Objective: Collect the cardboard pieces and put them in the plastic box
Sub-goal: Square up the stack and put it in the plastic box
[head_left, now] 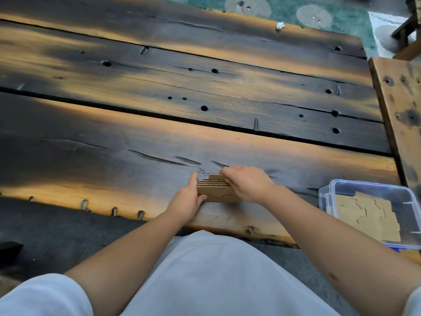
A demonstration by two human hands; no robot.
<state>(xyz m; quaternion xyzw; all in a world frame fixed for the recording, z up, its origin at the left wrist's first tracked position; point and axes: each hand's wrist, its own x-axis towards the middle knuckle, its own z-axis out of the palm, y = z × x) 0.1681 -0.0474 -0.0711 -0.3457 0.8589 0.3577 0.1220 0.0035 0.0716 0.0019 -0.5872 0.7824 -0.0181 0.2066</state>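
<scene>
A small stack of brown cardboard pieces [217, 194] stands on edge on the dark wooden table [136, 137], near its front edge. My left hand [188, 200] grips the stack's left side, thumb against its front face. My right hand [247, 184] clamps the top and right side of the same stack. A clear plastic box [405, 195] with a blue rim sits at the table's right front corner, to the right of my hands. Several flat cardboard pieces [366, 217] lie inside it.
A lighter wooden bench or plank [398, 106] runs along the table's right end. A small white scrap [279, 25] lies at the far edge. Beyond the table is a green patterned rug [330, 12] and a wooden furniture leg [407, 30].
</scene>
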